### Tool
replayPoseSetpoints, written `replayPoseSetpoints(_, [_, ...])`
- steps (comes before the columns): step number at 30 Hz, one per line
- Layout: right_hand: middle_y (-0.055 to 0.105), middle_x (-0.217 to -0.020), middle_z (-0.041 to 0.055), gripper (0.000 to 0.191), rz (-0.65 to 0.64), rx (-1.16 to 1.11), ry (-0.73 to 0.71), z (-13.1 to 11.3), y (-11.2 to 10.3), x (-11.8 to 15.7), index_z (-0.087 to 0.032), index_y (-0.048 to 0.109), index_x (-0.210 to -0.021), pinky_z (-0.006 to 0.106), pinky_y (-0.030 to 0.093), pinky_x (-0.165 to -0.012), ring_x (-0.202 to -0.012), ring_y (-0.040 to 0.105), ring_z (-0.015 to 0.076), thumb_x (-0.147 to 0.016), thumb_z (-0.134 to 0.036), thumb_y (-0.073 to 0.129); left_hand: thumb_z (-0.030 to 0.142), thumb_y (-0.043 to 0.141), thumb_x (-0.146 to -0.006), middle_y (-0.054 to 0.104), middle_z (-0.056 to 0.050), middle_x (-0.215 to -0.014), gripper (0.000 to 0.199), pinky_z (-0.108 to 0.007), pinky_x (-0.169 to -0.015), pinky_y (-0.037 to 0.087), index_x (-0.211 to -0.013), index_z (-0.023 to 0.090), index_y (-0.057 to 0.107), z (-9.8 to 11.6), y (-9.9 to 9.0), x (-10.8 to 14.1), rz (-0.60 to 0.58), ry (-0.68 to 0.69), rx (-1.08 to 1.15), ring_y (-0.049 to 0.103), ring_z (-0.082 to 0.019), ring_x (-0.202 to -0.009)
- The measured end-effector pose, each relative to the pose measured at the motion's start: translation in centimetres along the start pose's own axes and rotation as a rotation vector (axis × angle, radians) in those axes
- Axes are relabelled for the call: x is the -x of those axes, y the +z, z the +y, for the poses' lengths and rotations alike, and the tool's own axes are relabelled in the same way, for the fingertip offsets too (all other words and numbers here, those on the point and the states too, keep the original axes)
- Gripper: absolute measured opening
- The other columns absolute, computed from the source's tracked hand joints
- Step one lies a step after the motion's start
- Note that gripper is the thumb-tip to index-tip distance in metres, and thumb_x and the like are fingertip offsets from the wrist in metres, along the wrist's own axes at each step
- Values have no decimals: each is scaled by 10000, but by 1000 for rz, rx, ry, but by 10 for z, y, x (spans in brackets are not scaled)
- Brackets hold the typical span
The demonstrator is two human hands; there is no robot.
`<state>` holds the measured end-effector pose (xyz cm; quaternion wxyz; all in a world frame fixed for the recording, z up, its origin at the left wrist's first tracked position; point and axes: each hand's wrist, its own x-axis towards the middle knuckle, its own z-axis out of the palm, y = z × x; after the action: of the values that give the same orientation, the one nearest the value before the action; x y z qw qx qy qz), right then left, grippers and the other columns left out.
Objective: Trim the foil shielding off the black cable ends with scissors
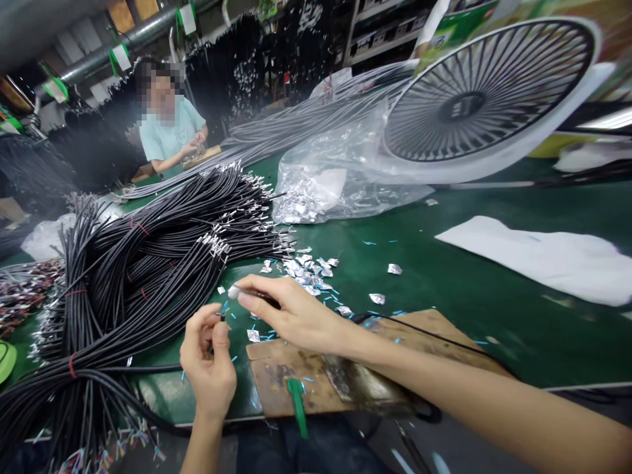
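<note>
My left hand (pixel 210 355) is closed, thumb and fingers pinching the end of a black cable (pixel 222 317). Short blue and yellowish wires (pixel 226 307) stick up from that end. Just to the right and above, my right hand (pixel 291 313) is closed in a pinch. At its fingertips shows a small whitish piece (pixel 234 291), and a dark thin item (pixel 266 299) lies under the fingers, its kind unclear. The two hands are close together but apart. Behind them lies a pile of silver foil scraps (pixel 309 271) mixed with blue wire bits.
Bundles of black cables (pixel 148 243) fill the left of the green table (pixel 355 263). A wooden board (pixel 276 375) with a green-handled item (pixel 297 401) lies at the front edge. Further back are a plastic bag (pixel 345 171), a fan (pixel 484 99), and a seated person (pixel 172 131).
</note>
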<state>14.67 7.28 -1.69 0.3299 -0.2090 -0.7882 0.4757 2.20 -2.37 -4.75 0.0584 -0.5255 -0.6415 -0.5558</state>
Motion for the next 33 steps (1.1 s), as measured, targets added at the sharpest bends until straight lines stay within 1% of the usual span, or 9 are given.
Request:
replayPoseSetpoints(2, [603, -743, 21, 225, -29, 54, -13, -1, -1, 1, -142, 598, -875, 232, 373, -598, -659, 528, 133, -931, -236, 401, 240, 541, -796, 647, -15, -659, 182, -175, -463, 467, -905, 160, 663, -2, -2, -1, -27, -57, -19, 597, -103, -530])
replayPoseSetpoints(4, [636, -830, 41, 196, -61, 112, 4, -1, -1, 1, -146, 599, -949, 250, 401, -644, -727, 563, 156, -923, -237, 427, 258, 544, -794, 669, -36, -685, 180, -184, -476, 487, -845, 156, 683, -3, -4, -2, -51, -83, -20, 621, -119, -560])
replayPoseSetpoints(7, [649, -958, 63, 224, -67, 159, 47, -2, -1, 2, -155, 575, -1087, 287, 433, -706, -811, 587, 183, -905, -238, 474, 252, 544, -796, 684, -45, -706, 167, -189, -495, 504, -815, 156, 679, -3, -5, -2, -39, -49, -37, 637, -128, -585])
replayPoseSetpoints(9, [651, -988, 73, 225, -48, 156, 31, -3, -1, 3, -145, 588, -1080, 295, 438, -727, -839, 592, 186, -908, -216, 462, 243, 538, -800, 684, -38, -697, 158, -188, -496, 505, -822, 160, 671, -3, -6, -2, -27, -12, -55, 637, -125, -576])
replayPoseSetpoints(13, [675, -929, 58, 182, -46, 134, -20, -4, -2, 2, -144, 655, -966, 259, 433, -683, -791, 596, 164, -885, -176, 495, 259, 540, -796, 679, -34, -674, 158, -199, -500, 507, -806, 169, 670, -5, -5, -1, -15, 20, -85, 636, -132, -574])
replayPoseSetpoints(17, [683, -833, 38, 188, -80, 111, -10, -5, -2, 2, -143, 690, -917, 234, 414, -643, -725, 581, 143, -883, -157, 505, 268, 533, -804, 675, -30, -675, 161, -192, -500, 495, -806, 171, 662, -4, -5, -1, -11, 36, -92, 630, -126, -579])
replayPoseSetpoints(24, [667, -752, 24, 192, -77, 89, -17, -4, -1, 2, -136, 709, -888, 217, 382, -601, -648, 532, 122, -879, -159, 518, 242, 517, -819, 674, -29, -684, 147, -192, -506, 499, -822, 166, 643, 0, -2, 0, -10, 46, -78, 634, -125, -577])
replayPoseSetpoints(28, [653, -710, 17, 191, -44, 121, -69, -2, -1, 3, -151, 710, -860, 210, 357, -566, -603, 511, 112, -874, -164, 520, 224, 515, -818, 673, -24, -672, 135, -181, -490, 493, -821, 166, 637, -1, -3, 0, -13, 78, -84, 631, -117, -562])
replayPoseSetpoints(33, [632, -667, 12, 189, -11, 151, -112, -1, 0, 4, -155, 720, -851, 213, 322, -531, -545, 479, 98, -865, -157, 531, 225, 523, -814, 669, -21, -654, 128, -180, -478, 490, -815, 168, 638, -1, -3, 0, -20, 67, -98, 625, -113, -549])
